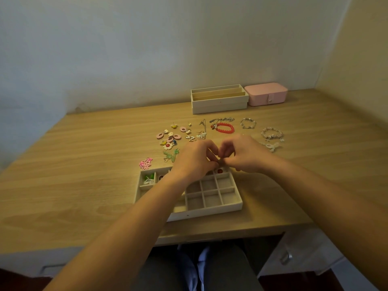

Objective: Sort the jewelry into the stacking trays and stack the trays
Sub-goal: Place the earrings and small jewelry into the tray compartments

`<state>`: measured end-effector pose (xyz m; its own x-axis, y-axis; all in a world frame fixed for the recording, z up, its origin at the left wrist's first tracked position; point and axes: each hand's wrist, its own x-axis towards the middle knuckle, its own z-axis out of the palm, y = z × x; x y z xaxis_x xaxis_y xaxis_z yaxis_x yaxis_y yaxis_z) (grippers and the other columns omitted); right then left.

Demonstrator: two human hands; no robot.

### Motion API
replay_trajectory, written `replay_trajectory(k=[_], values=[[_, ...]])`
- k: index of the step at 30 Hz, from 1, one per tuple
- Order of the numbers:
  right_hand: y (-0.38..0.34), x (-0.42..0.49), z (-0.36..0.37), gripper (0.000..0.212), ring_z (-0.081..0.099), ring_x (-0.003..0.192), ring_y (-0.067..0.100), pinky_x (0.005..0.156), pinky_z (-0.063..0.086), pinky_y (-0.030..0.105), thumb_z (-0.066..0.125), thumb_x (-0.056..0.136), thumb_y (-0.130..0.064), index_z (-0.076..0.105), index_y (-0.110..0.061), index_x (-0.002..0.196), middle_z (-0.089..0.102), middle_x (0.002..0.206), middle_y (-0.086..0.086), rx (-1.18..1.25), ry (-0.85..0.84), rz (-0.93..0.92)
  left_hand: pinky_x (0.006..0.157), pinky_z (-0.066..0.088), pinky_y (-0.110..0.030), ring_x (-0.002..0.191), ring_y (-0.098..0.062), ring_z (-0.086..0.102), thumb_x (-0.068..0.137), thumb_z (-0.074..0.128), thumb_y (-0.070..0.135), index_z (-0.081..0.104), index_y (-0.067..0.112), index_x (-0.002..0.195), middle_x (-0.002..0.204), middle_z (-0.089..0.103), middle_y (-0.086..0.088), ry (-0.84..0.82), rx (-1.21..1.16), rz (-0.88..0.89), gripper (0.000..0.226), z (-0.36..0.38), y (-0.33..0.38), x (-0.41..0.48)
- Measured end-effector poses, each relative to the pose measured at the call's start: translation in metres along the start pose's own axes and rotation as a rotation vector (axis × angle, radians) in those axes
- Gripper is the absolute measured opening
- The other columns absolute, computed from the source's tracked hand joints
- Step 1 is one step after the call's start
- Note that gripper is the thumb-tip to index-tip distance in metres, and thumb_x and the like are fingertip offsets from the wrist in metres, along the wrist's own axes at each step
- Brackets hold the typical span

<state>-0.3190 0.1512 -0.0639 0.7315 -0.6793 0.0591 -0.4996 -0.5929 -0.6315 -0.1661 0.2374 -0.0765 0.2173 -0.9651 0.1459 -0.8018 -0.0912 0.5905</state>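
Note:
A cream compartment tray (212,211) lies near the table's front edge. Its back row holds green and white pieces (148,179) at the left and a red piece (219,170) at the right. My left hand (194,159) and my right hand (243,153) meet fingertip to fingertip over the tray's back edge, pinching a tiny piece of jewelry that is mostly hidden by the fingers. Beyond the hands lie loose earrings (171,136), green earrings (171,155), a pink charm (145,163), a red bead bracelet (225,128) and pale bracelets (271,133).
Two more cream trays (218,102) stand stacked at the back of the wooden table (84,164), with a pink jewelry box (265,93) to their right. Walls close in the back and right sides. A drawer handle (286,259) sits below the table at right.

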Motion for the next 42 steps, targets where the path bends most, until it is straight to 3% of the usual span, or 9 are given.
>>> replay_trajectory(k=[6,9,12,17,22,26,32,37,42], values=[[0.003,0.001,0.002,0.025,0.070,0.083,0.008,0.050,0.046,0.008,0.065,0.085,0.001,0.068,-0.022,0.094,0.074,0.095,0.000,-0.043,-0.019,-0.022,0.082,0.057,-0.042,0.086,-0.012,0.068,0.074,0.086,0.018,0.069,0.025,0.102,0.089,0.074,0.010,0.052,0.061,0.006,0.034,0.002,0.002,-0.001],[0.003,0.001,0.004,0.024,0.071,0.087,0.007,0.069,0.059,0.021,0.066,0.083,-0.001,0.071,-0.021,0.096,0.075,0.093,-0.002,-0.056,0.001,-0.052,0.081,0.057,-0.042,0.084,-0.013,0.067,0.075,0.085,0.018,0.068,0.025,0.101,0.088,0.072,0.009,0.053,0.073,0.003,0.031,0.002,0.003,-0.001],[0.002,0.000,0.005,0.024,0.071,0.090,0.007,0.083,0.061,0.031,0.068,0.082,-0.002,0.072,-0.019,0.099,0.074,0.094,-0.004,-0.059,0.015,-0.061,0.081,0.058,-0.042,0.084,-0.015,0.069,0.076,0.084,0.018,0.068,0.026,0.099,0.087,0.073,0.009,0.050,0.084,0.006,0.029,0.002,0.004,-0.001],[-0.001,0.000,0.004,0.022,0.069,0.093,0.008,0.085,0.060,0.033,0.065,0.086,-0.005,0.071,-0.019,0.101,0.072,0.096,-0.005,-0.062,0.007,-0.051,0.081,0.059,-0.039,0.084,-0.011,0.069,0.082,0.075,0.010,0.069,0.024,0.101,0.089,0.073,0.007,0.029,0.014,-0.028,0.025,-0.004,-0.003,-0.001],[-0.012,0.012,0.004,0.016,0.067,0.087,0.009,0.080,0.060,0.036,0.065,0.089,-0.009,0.070,-0.023,0.094,0.069,0.090,-0.008,-0.045,0.089,-0.070,0.075,0.052,-0.026,0.084,-0.009,0.065,0.084,0.073,0.013,0.069,0.028,0.090,0.089,0.070,0.008,0.094,-0.011,-0.064,0.017,-0.026,-0.021,0.000],[-0.031,0.032,0.011,0.016,0.065,0.086,0.008,0.075,0.057,0.030,0.063,0.091,-0.012,0.066,-0.028,0.093,0.069,0.090,-0.009,-0.014,0.089,-0.094,0.083,0.054,-0.032,0.089,-0.014,0.067,0.086,0.072,0.016,0.070,0.030,0.085,0.095,0.072,0.003,0.169,0.001,-0.147,0.014,-0.045,-0.044,0.004],[-0.046,0.065,0.026,0.024,0.065,0.085,0.013,0.076,0.058,0.036,0.054,0.093,-0.006,0.067,-0.025,0.100,0.069,0.096,-0.005,0.035,0.060,-0.014,0.091,0.057,-0.039,0.094,-0.017,0.067,0.091,0.070,0.014,0.069,0.030,0.091,0.099,0.072,0.003,0.185,0.063,-0.342,0.016,-0.063,-0.087,0.020],[-0.048,0.092,0.035,0.030,0.065,0.094,0.017,0.082,0.058,0.039,0.051,0.094,-0.001,0.070,-0.020,0.110,0.070,0.102,-0.003,0.076,0.053,0.054,0.090,0.056,-0.041,0.097,-0.021,0.066,0.094,0.068,0.022,0.070,0.030,0.110,0.108,0.071,0.001,0.144,0.110,-0.334,0.018,-0.059,-0.100,0.041],[-0.043,0.110,0.040,0.026,0.062,0.083,0.011,0.072,0.050,0.029,0.054,0.095,-0.002,0.069,-0.022,0.101,0.070,0.102,-0.002,0.134,0.059,0.062,0.085,0.052,-0.036,0.105,-0.023,0.062,0.096,0.064,0.033,0.066,0.035,0.122,0.115,0.067,0.002,0.111,0.282,-0.244,0.027,-0.054,-0.101,0.059]])
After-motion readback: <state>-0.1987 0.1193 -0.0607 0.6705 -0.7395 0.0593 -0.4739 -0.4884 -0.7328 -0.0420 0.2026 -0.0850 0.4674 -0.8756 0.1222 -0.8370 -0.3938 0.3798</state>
